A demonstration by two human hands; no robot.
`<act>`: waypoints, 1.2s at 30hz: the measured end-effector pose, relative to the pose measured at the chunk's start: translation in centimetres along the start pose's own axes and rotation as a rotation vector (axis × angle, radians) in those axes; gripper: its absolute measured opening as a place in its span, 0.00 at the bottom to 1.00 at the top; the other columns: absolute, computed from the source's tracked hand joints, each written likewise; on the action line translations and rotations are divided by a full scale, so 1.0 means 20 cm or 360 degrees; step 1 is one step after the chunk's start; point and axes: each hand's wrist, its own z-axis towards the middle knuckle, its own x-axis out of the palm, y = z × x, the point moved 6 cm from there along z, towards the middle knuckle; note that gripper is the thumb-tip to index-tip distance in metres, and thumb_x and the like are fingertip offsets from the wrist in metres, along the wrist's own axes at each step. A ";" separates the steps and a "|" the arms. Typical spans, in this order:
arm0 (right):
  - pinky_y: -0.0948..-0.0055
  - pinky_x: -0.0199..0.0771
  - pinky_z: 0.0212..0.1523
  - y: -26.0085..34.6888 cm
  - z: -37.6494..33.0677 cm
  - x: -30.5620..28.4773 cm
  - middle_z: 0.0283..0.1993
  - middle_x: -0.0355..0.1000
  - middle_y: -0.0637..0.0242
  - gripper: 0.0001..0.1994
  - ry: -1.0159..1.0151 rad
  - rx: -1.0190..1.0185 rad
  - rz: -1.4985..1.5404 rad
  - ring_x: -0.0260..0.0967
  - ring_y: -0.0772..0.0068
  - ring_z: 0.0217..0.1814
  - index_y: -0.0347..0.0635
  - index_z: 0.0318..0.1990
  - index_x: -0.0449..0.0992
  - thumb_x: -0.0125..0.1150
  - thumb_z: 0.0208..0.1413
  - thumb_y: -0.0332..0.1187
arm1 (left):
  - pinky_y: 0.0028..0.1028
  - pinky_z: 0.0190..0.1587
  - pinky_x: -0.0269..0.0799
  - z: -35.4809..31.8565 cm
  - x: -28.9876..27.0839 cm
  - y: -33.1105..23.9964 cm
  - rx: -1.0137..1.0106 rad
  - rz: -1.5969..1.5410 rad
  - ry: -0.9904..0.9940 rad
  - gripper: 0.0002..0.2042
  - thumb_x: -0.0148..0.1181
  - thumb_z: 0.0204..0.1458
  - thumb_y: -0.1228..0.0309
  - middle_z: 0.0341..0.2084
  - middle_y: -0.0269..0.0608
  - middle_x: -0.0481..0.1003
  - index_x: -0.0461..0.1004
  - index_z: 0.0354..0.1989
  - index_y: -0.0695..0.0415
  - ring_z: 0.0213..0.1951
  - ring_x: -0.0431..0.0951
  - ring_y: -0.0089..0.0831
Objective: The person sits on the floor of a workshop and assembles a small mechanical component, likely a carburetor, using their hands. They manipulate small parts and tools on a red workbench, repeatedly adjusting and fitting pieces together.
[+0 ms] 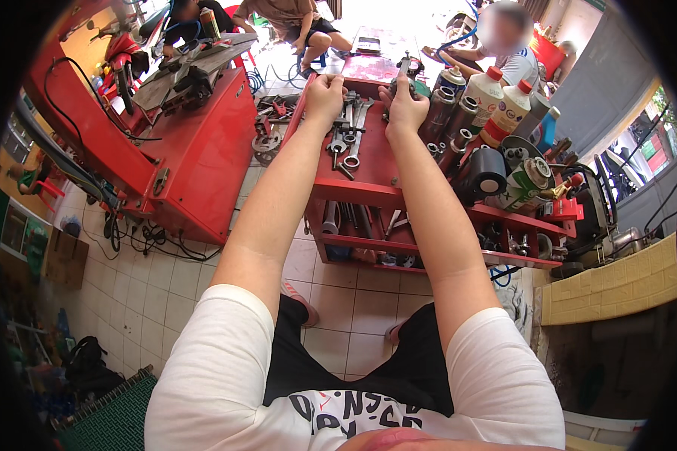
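Observation:
Both my arms reach over a red tool cart (pixel 365 161). My left hand (pixel 326 99) is curled closed above the cart's left side; anything inside its fingers is too small or hidden to make out. My right hand (pixel 408 113) is closed around a dark metal tool (pixel 404 66), its upper end rising past my thumb; the grip hides its exact kind. Between and below my hands, several wrenches (pixel 356 139) and other metal hand tools lie in the cart's top tray. Spray cans (pixel 451 77) stand just right of my right hand.
White bottles with red caps (pixel 506 113) and a green-and-white can (pixel 525 180) crowd the cart's right side. A red machine (pixel 195 158) stands left. More tools fill the lower shelf (pixel 361 222). Beyond the cart sit other people, one at the right (pixel 520 64).

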 end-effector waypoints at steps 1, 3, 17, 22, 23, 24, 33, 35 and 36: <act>0.71 0.88 0.28 0.00 0.00 0.00 0.44 0.74 0.50 0.27 0.0017 -0.0015 -0.0002 0.83 0.57 0.33 0.29 0.49 0.58 0.71 0.60 0.38 | 0.20 0.32 0.73 0.00 0.00 0.00 0.0002 0.0005 0.0001 0.11 0.57 0.66 0.65 0.29 0.36 0.78 0.77 0.44 0.62 0.27 0.76 0.20; 0.70 0.88 0.28 0.00 0.00 0.01 0.44 0.74 0.49 0.27 0.0031 -0.0020 -0.0005 0.83 0.57 0.34 0.29 0.50 0.58 0.71 0.60 0.38 | 0.20 0.32 0.73 0.00 0.00 0.00 0.0005 0.0014 0.0004 0.11 0.57 0.66 0.65 0.29 0.37 0.78 0.77 0.44 0.62 0.27 0.76 0.19; 0.66 0.77 0.47 -0.03 -0.09 0.12 0.43 0.78 0.53 0.30 0.0689 -0.0609 -0.1037 0.78 0.63 0.45 0.31 0.49 0.71 0.80 0.45 0.41 | 0.24 0.31 0.73 0.00 -0.02 0.00 0.0133 0.0118 -0.0116 0.10 0.60 0.62 0.68 0.30 0.39 0.81 0.77 0.44 0.63 0.27 0.78 0.21; 0.63 0.78 0.49 0.01 -0.15 0.16 0.45 0.79 0.50 0.31 0.0783 -0.0841 -0.1154 0.80 0.57 0.45 0.33 0.52 0.71 0.79 0.46 0.41 | 0.28 0.31 0.75 0.04 -0.04 0.03 0.0134 0.0010 -0.0139 0.10 0.58 0.62 0.69 0.30 0.41 0.82 0.77 0.43 0.64 0.27 0.80 0.24; 0.63 0.78 0.50 0.03 -0.14 0.15 0.46 0.79 0.50 0.31 0.0713 -0.0818 -0.1197 0.79 0.56 0.46 0.34 0.53 0.70 0.79 0.46 0.41 | 0.28 0.31 0.75 0.04 -0.03 0.03 0.0096 -0.0015 -0.0131 0.10 0.57 0.63 0.68 0.29 0.42 0.82 0.77 0.43 0.64 0.27 0.80 0.25; 0.62 0.77 0.51 0.04 -0.14 0.13 0.46 0.78 0.50 0.31 0.0644 -0.0794 -0.1238 0.79 0.55 0.47 0.34 0.54 0.70 0.79 0.46 0.40 | 0.29 0.31 0.75 0.03 -0.03 0.03 0.0057 -0.0038 -0.0123 0.10 0.57 0.63 0.68 0.29 0.42 0.81 0.77 0.43 0.63 0.27 0.80 0.25; 0.58 0.74 0.57 0.08 -0.13 0.11 0.53 0.75 0.48 0.33 0.0540 -0.0930 -0.1423 0.76 0.49 0.55 0.39 0.58 0.65 0.77 0.47 0.35 | 0.26 0.30 0.72 0.00 -0.04 -0.02 0.0035 -0.0108 -0.0139 0.14 0.49 0.67 0.63 0.29 0.39 0.80 0.76 0.45 0.60 0.26 0.78 0.26; 0.58 0.74 0.56 0.08 -0.14 0.12 0.53 0.75 0.48 0.32 0.0581 -0.0951 -0.1440 0.76 0.48 0.55 0.40 0.58 0.65 0.77 0.48 0.35 | 0.26 0.30 0.72 0.00 -0.05 -0.02 0.0025 -0.0126 -0.0145 0.14 0.49 0.67 0.63 0.29 0.39 0.80 0.76 0.45 0.60 0.26 0.78 0.26; 0.58 0.74 0.56 0.07 -0.14 0.12 0.53 0.75 0.48 0.32 0.0585 -0.0937 -0.1426 0.76 0.48 0.55 0.40 0.58 0.65 0.77 0.48 0.35 | 0.26 0.30 0.72 0.00 -0.05 -0.02 0.0019 -0.0136 -0.0146 0.14 0.50 0.67 0.62 0.29 0.39 0.80 0.76 0.45 0.60 0.26 0.78 0.26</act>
